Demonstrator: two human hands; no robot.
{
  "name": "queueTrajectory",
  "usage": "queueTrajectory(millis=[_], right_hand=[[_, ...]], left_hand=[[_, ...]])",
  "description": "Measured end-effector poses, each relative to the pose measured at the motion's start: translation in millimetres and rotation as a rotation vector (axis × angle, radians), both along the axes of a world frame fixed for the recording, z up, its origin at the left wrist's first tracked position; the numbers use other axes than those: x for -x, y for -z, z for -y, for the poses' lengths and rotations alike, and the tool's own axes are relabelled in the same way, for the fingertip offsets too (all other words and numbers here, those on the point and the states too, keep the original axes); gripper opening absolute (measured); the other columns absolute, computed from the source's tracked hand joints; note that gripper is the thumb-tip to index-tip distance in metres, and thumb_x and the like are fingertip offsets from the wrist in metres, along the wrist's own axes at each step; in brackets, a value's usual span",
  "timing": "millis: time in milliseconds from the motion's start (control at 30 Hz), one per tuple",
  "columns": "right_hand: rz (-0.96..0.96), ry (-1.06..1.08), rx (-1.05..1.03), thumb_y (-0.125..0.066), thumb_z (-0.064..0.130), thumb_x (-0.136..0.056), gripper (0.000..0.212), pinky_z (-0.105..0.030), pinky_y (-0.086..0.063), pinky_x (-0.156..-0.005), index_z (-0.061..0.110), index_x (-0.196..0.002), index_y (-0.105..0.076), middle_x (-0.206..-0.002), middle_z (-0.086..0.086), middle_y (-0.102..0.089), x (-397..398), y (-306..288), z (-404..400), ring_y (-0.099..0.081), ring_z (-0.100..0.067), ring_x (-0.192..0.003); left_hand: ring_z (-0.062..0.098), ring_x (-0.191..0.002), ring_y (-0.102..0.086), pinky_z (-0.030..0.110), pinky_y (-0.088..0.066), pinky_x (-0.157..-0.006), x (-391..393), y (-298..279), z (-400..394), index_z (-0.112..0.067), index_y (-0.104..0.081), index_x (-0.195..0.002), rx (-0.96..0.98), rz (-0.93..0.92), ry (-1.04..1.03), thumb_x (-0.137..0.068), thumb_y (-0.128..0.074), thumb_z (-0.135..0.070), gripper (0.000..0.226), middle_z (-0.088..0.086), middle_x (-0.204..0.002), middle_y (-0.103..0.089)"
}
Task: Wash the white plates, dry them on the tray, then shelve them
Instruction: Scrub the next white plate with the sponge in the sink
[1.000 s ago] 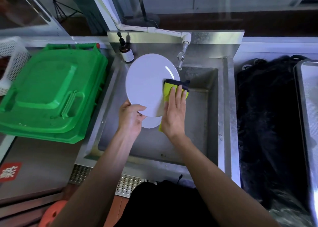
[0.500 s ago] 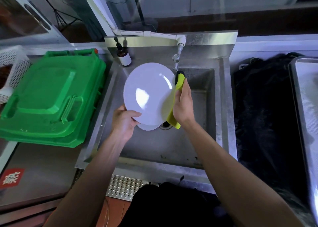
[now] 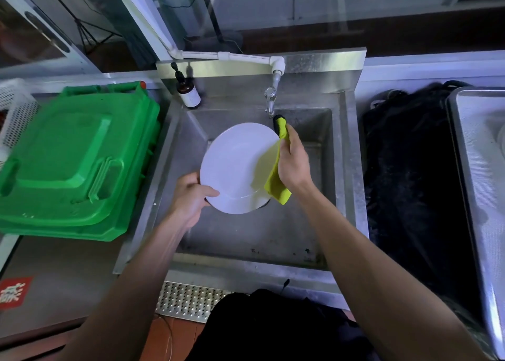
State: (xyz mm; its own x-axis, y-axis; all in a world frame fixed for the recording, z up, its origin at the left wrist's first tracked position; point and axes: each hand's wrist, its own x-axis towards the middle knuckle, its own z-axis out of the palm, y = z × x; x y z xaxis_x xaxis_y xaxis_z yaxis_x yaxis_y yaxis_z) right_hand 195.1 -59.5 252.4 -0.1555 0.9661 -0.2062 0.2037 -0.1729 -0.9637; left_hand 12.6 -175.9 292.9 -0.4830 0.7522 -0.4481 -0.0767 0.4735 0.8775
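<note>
A round white plate is held tilted over the steel sink. My left hand grips its lower left rim, thumb on the face. My right hand holds a yellow-green cloth with a dark edge against the plate's right rim, fingers curled round it. The cloth's top end sits just under the tap. Whether another plate lies beneath is hidden.
A green plastic bin lid lies left of the sink, with a white mesh basket behind it. A brown soap bottle stands at the sink's back left corner. A black mat and a metal tray lie to the right.
The plate has dropped lower and flatter into the sink. My right hand has turned from pressing the cloth flat on the face to gripping it edge-on along the right rim.
</note>
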Motion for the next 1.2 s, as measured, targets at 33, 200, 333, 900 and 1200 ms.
queueTrajectory(millis=[33, 200, 333, 900, 1200], right_hand=[[-0.012, -0.025, 0.003, -0.032, 0.017, -0.107, 0.049, -0.024, -0.028, -0.103, 0.031, -0.154, -0.037, -0.136, 0.016, -0.049, -1, -1, -1, -0.044, -0.008, -0.126], [-0.032, -0.212, 0.034, -0.042, -0.007, -0.084, 0.086, -0.028, -0.02, -0.118, 0.031, -0.159, -0.024, -0.152, 0.018, -0.03, -8, -6, -1, -0.027, 0.0, -0.137], [0.069, -0.352, -0.021, -0.038, -0.02, -0.072, 0.103, -0.023, -0.013, -0.118, 0.022, -0.162, -0.008, -0.147, 0.015, -0.021, -17, -12, -3, -0.017, 0.0, -0.138], [0.143, -0.319, -0.26, -0.076, 0.004, -0.085, 0.096, -0.031, -0.036, -0.115, 0.039, -0.158, -0.025, -0.154, 0.011, -0.043, -24, -11, -16, -0.039, -0.006, -0.138], [0.288, -0.4, -0.408, -0.078, 0.012, -0.083, 0.077, -0.029, -0.038, -0.101, 0.027, -0.15, -0.042, -0.123, 0.005, -0.053, -15, -18, -12, -0.047, -0.017, -0.117]], left_hand=[[0.032, -0.093, -0.068, 0.051, -0.057, -0.082, 1, 0, -1, 0.007, -0.065, -0.099, 0.006, -0.016, 0.009, -0.077, -0.055, 0.024, 0.029, 0.008, -0.099, -0.074], [0.034, -0.085, -0.068, 0.041, -0.057, -0.071, 9, 2, -4, 0.001, -0.067, -0.09, 0.025, -0.015, 0.038, -0.066, -0.062, 0.014, 0.028, 0.007, -0.088, -0.075], [0.032, -0.088, -0.068, 0.041, -0.057, -0.072, 16, -1, -10, -0.001, -0.066, -0.09, 0.038, -0.02, 0.071, -0.075, -0.056, 0.022, 0.029, 0.004, -0.089, -0.076], [0.025, -0.095, -0.066, 0.041, -0.055, -0.08, 37, -21, -32, -0.016, -0.067, -0.085, 0.042, -0.228, 0.286, -0.079, -0.057, 0.026, 0.044, -0.008, -0.087, -0.074], [0.018, -0.085, -0.061, 0.032, -0.048, -0.079, 45, -17, -37, -0.032, -0.075, -0.082, 0.039, -0.459, 0.504, -0.074, -0.058, 0.022, 0.058, -0.001, -0.086, -0.072]])
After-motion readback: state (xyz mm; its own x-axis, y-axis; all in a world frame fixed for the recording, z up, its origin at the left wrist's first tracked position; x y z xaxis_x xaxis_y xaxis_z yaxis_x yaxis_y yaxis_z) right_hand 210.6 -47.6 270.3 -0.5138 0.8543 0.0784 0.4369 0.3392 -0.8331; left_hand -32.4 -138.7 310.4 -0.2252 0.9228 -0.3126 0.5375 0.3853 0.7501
